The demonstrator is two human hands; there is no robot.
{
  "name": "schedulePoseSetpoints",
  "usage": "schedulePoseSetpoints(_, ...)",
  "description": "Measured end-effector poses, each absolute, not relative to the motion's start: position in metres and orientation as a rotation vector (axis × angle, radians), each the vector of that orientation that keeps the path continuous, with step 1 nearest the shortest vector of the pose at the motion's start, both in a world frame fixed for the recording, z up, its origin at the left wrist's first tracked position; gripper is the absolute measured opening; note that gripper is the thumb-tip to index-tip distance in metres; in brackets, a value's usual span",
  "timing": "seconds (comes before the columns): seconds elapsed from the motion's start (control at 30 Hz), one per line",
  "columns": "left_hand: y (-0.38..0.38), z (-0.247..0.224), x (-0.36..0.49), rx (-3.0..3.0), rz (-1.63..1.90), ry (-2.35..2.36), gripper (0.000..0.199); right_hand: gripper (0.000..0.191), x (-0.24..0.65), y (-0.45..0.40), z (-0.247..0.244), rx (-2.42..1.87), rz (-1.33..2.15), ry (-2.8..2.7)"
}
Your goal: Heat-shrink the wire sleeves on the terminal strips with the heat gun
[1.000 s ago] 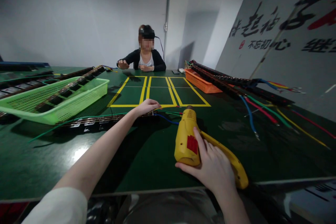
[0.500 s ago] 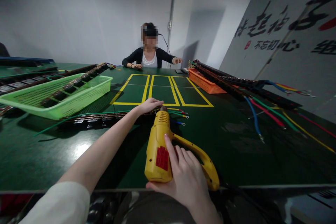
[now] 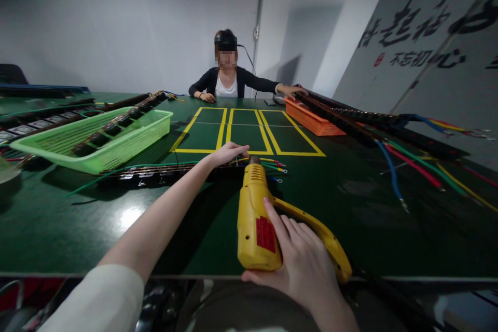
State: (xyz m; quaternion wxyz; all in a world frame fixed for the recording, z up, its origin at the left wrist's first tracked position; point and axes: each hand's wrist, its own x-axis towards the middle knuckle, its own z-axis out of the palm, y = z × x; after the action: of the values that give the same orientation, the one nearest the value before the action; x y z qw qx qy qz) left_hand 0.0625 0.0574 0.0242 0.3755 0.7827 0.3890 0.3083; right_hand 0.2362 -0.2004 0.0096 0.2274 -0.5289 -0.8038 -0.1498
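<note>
My right hand [image 3: 299,249] is wrapped round a yellow heat gun [image 3: 254,218] with a red label, near the front edge of the table. The gun's metal nozzle [image 3: 254,160] points away from me at the wires. Beyond it my left hand [image 3: 230,153] is closed at the end of a long black strip assembly [image 3: 143,176], its fingertips beside the nozzle; what they pinch is hidden. Thin coloured wires with ring terminals [image 3: 283,170] stick out to the right of the nozzle.
A green basket [image 3: 93,162] bearing a strip stands at the left. An orange basket [image 3: 317,123] with more strips and loose wires is at the right. Yellow tape frames [image 3: 249,152] mark the green table. Opposite sits a person [image 3: 227,83].
The view has shifted slightly, and the gun and both my hands appear further right. The person opposite has stretched an arm to the strips at the orange basket.
</note>
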Motion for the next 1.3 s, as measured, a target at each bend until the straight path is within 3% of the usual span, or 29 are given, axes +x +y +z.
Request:
schedulePoseSetpoints(0.37,0.05,0.031,0.061,2.048,0.753,0.944,0.055,0.111,0.277,-0.2,0.01,-1.524,-0.655,-2.159)
schedulePoseSetpoints(0.8,0.057,0.026,0.062,2.172,0.708,0.931,0.055,0.112,0.256,-0.2,0.007,-1.536,-0.523,-2.175)
schedulePoseSetpoints(1.1,0.065,0.019,0.064,2.17,0.719,0.891,0.058,0.125,0.22,-0.198,0.003,-1.45,-0.467,-2.158)
schedulePoseSetpoints(1.3,0.062,0.021,0.062,2.165,0.705,0.903,0.058,0.12,0.22,-0.2,0.007,-1.411,-0.502,-2.19)
